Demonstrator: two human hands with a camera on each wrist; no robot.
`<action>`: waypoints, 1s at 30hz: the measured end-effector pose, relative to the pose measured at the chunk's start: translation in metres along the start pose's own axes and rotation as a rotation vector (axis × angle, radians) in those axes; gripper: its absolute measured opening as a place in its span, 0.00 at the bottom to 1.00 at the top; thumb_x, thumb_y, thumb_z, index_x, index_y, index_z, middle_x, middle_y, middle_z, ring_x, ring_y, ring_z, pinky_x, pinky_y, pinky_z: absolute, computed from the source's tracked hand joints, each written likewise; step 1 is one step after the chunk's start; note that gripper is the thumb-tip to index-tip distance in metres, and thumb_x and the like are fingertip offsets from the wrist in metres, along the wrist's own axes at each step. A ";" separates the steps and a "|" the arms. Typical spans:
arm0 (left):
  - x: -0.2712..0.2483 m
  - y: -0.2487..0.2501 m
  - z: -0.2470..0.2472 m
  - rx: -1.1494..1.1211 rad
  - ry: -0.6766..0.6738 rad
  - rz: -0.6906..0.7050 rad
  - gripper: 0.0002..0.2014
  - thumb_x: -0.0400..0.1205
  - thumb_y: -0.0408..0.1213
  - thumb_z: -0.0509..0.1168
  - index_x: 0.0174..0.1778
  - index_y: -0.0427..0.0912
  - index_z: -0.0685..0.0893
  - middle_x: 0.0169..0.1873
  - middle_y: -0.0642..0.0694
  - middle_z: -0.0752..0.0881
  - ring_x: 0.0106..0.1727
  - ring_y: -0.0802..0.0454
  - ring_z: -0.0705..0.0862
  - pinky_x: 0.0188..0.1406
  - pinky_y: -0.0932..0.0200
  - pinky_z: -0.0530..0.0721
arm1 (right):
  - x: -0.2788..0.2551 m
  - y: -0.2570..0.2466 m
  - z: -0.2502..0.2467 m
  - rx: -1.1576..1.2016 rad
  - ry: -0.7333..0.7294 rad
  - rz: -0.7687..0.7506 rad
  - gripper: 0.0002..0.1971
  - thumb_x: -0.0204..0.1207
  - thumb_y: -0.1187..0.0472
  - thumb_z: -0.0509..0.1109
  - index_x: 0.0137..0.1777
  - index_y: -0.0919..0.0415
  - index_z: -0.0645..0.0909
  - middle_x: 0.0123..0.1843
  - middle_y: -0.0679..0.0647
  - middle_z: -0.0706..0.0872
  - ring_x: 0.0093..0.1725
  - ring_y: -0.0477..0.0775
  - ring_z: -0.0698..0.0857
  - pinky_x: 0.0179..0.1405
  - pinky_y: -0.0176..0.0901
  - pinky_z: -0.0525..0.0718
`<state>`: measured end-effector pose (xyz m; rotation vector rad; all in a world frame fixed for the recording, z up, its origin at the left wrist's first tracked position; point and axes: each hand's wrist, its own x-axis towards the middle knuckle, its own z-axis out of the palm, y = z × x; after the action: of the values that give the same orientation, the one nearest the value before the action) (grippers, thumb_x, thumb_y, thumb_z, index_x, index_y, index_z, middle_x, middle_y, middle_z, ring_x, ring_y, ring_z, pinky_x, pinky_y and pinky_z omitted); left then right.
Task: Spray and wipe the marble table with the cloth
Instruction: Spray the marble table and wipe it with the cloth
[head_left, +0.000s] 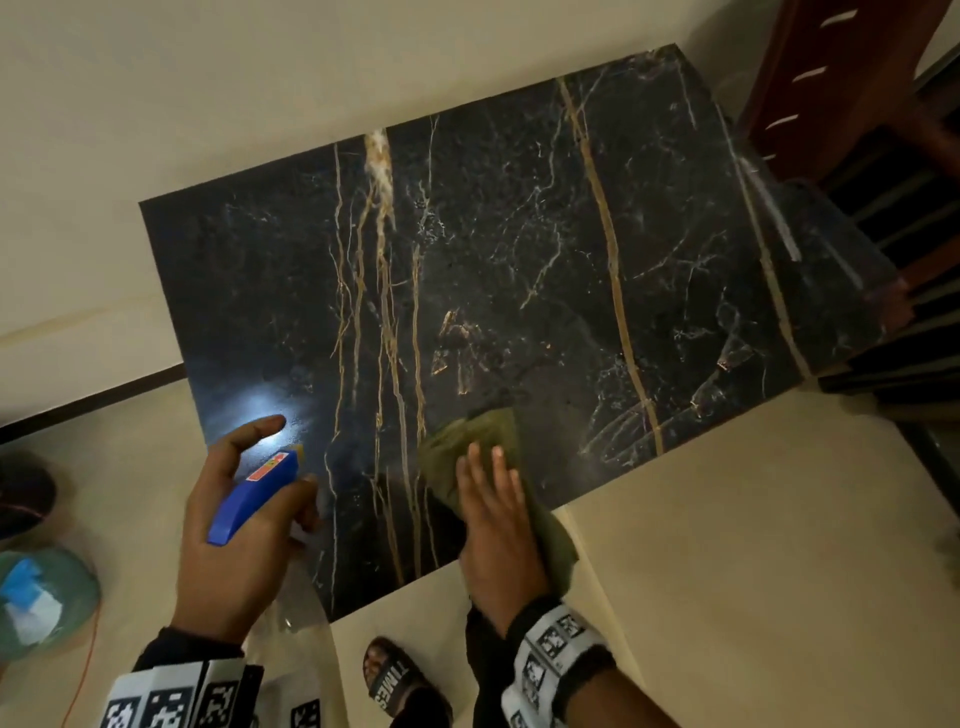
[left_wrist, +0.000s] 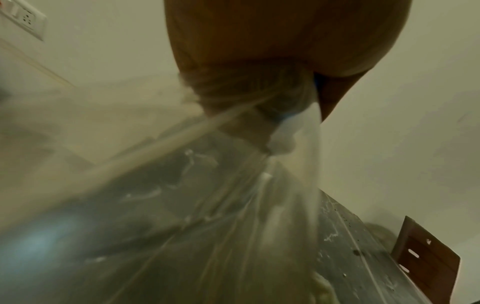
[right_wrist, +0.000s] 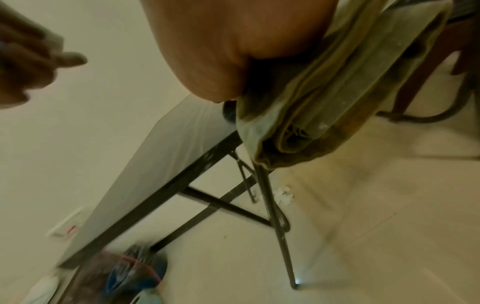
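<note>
The black marble table (head_left: 519, 260) with gold veins fills the head view. Over its near left corner my left hand (head_left: 244, 530) grips a spray bottle by its blue trigger head (head_left: 254, 493), the index finger stretched forward. The bottle's clear body (left_wrist: 259, 185) hangs blurred below the palm in the left wrist view. At the near edge my right hand (head_left: 493, 509) holds an olive green cloth (head_left: 467, 436); the fingers lie over it and the thumb is hidden. The folded cloth (right_wrist: 324, 102) is bunched under the palm and hangs past the table edge (right_wrist: 168, 160).
A brown wooden chair (head_left: 857, 104) stands against the table's far right side. My sandalled foot (head_left: 395, 675) is on the tiled floor below the near edge. A greenish bag (head_left: 41, 597) and a dark shoe (head_left: 21, 493) lie at the left. Thin black legs (right_wrist: 272, 205) carry the table.
</note>
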<state>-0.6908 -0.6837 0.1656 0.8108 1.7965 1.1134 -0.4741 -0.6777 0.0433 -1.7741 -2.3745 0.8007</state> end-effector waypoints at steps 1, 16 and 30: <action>0.003 0.004 0.003 0.010 0.015 -0.001 0.25 0.84 0.20 0.65 0.71 0.52 0.79 0.28 0.40 0.87 0.26 0.51 0.85 0.22 0.61 0.85 | -0.006 -0.005 0.007 -0.018 -0.028 -0.068 0.43 0.71 0.69 0.57 0.88 0.56 0.51 0.90 0.53 0.48 0.88 0.60 0.44 0.87 0.59 0.45; 0.025 -0.003 0.014 -0.034 0.084 -0.044 0.24 0.83 0.21 0.68 0.69 0.51 0.82 0.27 0.40 0.85 0.30 0.43 0.85 0.22 0.61 0.83 | 0.043 0.044 -0.036 -0.004 0.011 0.158 0.44 0.74 0.74 0.61 0.88 0.55 0.47 0.89 0.50 0.43 0.87 0.55 0.37 0.87 0.57 0.45; 0.076 0.006 0.002 0.018 -0.016 -0.035 0.23 0.82 0.22 0.69 0.70 0.47 0.80 0.34 0.27 0.85 0.31 0.42 0.85 0.27 0.58 0.85 | 0.084 0.040 -0.047 -0.031 -0.021 0.024 0.46 0.71 0.75 0.61 0.88 0.54 0.48 0.90 0.48 0.45 0.88 0.56 0.40 0.87 0.59 0.47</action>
<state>-0.7215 -0.6165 0.1458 0.7941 1.8035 1.0667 -0.4502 -0.5766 0.0460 -1.8183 -2.3967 0.7936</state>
